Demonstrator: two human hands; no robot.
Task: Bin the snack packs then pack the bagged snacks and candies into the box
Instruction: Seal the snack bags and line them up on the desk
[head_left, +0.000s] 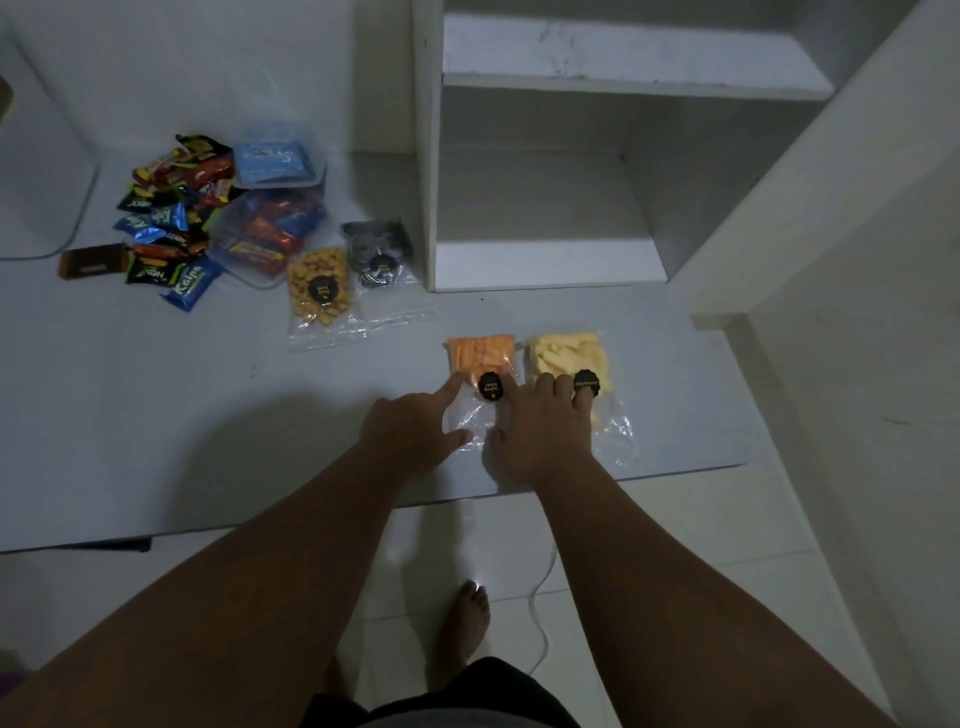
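Note:
Two clear bags lie side by side near the table's front edge: one with orange sticks (480, 356) and one with yellow chips (569, 353). My left hand (415, 431) rests flat on the orange bag's lower left corner, index finger stretched out. My right hand (543, 431) lies spread across both bags, fingers apart, pressing on them. Further left lie a bag of round yellow snacks (318, 286) and a bag of dark cookies (376, 254). A pile of small snack packs (166, 228) sits at the far left beside a clear bin (270, 234) holding red and blue packs.
A blue-lidded clear container (275, 158) stands behind the bin. A white shelf unit (545, 208) rises at the back right of the table. A white rounded object (47, 171) sits at the far left. The table's front edge (311, 519) runs below my hands, with tiled floor under it.

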